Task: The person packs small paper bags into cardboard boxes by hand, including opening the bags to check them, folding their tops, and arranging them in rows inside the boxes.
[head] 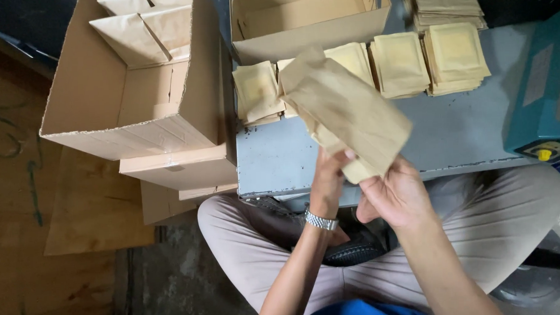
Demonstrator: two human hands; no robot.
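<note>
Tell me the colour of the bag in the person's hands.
Plain light brown: the paper bag, seen in the head view.

Low grey metal table (280,157), paint chipped along the near edge. Brown wooden boards (21,204) on the left (green scrawls across them), bare grey concrete floor (179,285) nearer in. Teal machine (541,98) at the right edge, yellow knob on its front. Soft, even light.

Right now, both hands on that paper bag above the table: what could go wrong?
1. The brown paper bag is pinched only at its lower end by the left hand and right hand; it may slip or crease.
2. It hangs over the packet stacks and could topple one.
</note>
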